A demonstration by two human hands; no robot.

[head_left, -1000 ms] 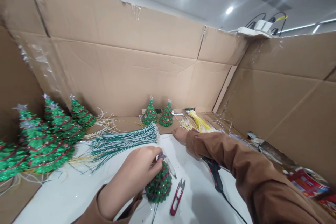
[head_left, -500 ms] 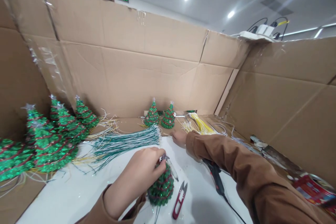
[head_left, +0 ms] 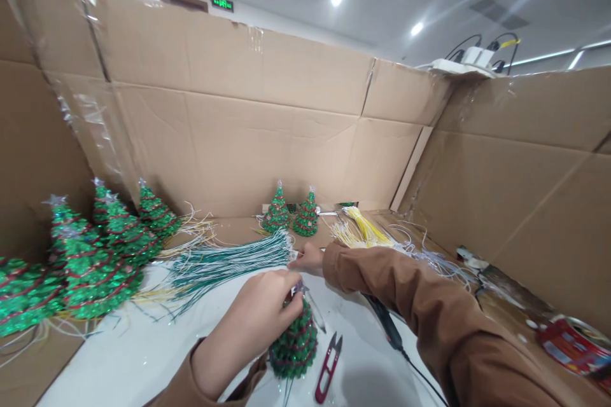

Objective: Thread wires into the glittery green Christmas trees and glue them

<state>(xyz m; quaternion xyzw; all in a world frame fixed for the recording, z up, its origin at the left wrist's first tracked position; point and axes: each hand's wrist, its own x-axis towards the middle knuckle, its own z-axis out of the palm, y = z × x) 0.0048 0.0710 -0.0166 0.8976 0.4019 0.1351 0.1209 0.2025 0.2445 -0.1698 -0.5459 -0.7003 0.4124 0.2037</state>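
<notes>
Leftward from beside the yellow-and-white wires point(head_left: 365, 227), the right hand point(head_left: 308, 259) has shifted to the near ends of the green-and-white wire bundle point(head_left: 233, 257); whether its fingertips pinch any strand I cannot tell. By contrast, the left hand point(head_left: 258, 305) has barely moved, thumb and fingers closed round the star topper point(head_left: 298, 288) of a beaded Christmas tree point(head_left: 294, 346) at the near middle of the white tabletop point(head_left: 157, 356), probably to steady it by its narrowest part. Laid out with their ends gathered together, the green-and-white strands seem placed for easy picking. Thread snips point(head_left: 328, 372) and a black glue gun point(head_left: 389, 324), partly under the right sleeve point(head_left: 391, 276), lie within reach. At far right sits a red tin point(head_left: 573, 346), its contents unclear.
</notes>
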